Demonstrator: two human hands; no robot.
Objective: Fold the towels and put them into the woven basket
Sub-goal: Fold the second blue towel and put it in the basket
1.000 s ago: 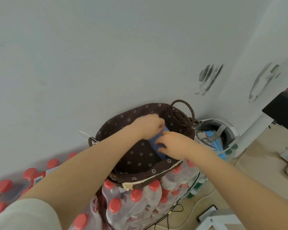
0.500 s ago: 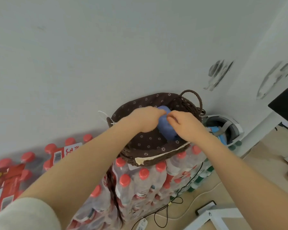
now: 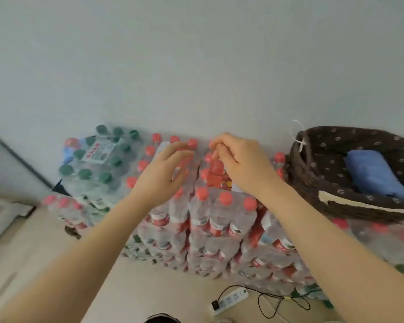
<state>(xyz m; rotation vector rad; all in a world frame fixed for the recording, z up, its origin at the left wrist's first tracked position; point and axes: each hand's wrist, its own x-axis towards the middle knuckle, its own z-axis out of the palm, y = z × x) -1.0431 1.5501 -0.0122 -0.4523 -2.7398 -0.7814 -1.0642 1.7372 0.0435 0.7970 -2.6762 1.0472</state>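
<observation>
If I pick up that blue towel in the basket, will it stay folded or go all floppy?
Probably floppy: the blue towel is soft cloth, sagging into the basket. It looks light, so lifted by one corner the fold would likely fall open. It won't roll or break.

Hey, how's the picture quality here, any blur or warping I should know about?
Head view: soft, even light, no glare; motion blur smears the bottle packs and the woven basket; wide-angle bending at the edges; blue towel and both hands, left hand, right hand, are soft.

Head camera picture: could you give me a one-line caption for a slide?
Both empty hands, left and right, hover over packed water bottles; a folded blue towel lies in the woven basket.
</observation>
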